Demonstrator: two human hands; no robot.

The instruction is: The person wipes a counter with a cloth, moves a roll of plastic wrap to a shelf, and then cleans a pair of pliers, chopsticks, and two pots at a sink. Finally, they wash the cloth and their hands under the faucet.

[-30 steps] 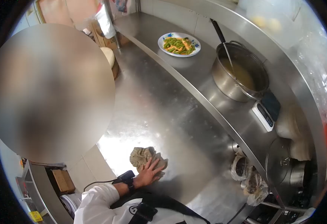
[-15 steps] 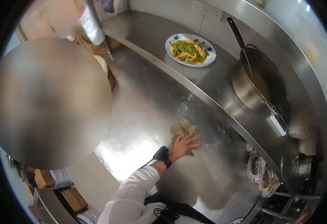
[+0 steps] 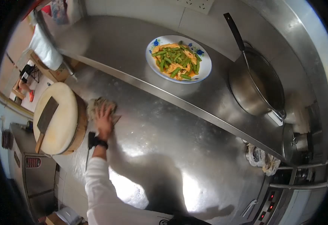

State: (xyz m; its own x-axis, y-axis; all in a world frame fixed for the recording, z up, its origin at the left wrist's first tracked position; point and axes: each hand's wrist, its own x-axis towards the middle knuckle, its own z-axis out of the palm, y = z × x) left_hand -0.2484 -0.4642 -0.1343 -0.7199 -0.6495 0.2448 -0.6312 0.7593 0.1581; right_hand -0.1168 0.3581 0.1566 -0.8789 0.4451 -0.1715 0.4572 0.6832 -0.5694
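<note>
My left hand (image 3: 104,122) lies palm down on a crumpled grey-beige rag (image 3: 101,103), pressed flat to the steel worktop (image 3: 152,123). Its fingers are spread and stretched out over the cloth. A dark band circles the wrist. Left of the hand, close to the rag, stands a thick round chopping block (image 3: 64,112) with a cleaver (image 3: 47,114) lying on top. My right hand is out of view.
Along the back, a raised steel shelf (image 3: 100,50) bears an oval plate (image 3: 149,56) of green beans with yellowish strips and a deep pot (image 3: 242,92) with a black-handled utensil. Plastic bags (image 3: 263,159) sit at the right. Part of a person (image 3: 24,86) shows far left.
My left hand and the rag have moved left across the worktop, up to the chopping block. The view has also shifted, bringing the block and cleaver into clear sight.
</note>
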